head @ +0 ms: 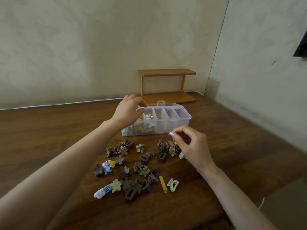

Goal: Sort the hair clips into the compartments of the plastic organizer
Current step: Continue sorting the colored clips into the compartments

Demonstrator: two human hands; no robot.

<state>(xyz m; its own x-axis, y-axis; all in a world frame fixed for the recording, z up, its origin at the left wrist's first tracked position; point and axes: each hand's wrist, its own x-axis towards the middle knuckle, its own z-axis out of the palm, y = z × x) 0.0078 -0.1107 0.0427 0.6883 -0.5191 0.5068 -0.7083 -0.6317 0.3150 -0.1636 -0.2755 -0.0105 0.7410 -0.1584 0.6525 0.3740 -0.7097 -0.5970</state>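
The clear plastic organizer (172, 125) stands open on the table, with several compartments in a row. Its left compartments hold colourful clips and the right ones look empty. My left hand (127, 112) hovers over the organizer's left end, fingers pinched on a small pale clip (141, 107). My right hand (191, 145) is in front of the organizer's right end, above the pile. Its thumb and fingers are closed, and I see nothing between them. Several mostly brown hair clips (132, 166) lie scattered in front, with a yellow bar clip (163, 184) and a cream claw clip (172, 185).
A small wooden two-tier shelf (167, 85) stands behind the organizer against the wall. A white cable (66, 103) runs along the table's back edge. The wall closes in on the right. A white-and-blue clip (101, 193) lies at the pile's near left.
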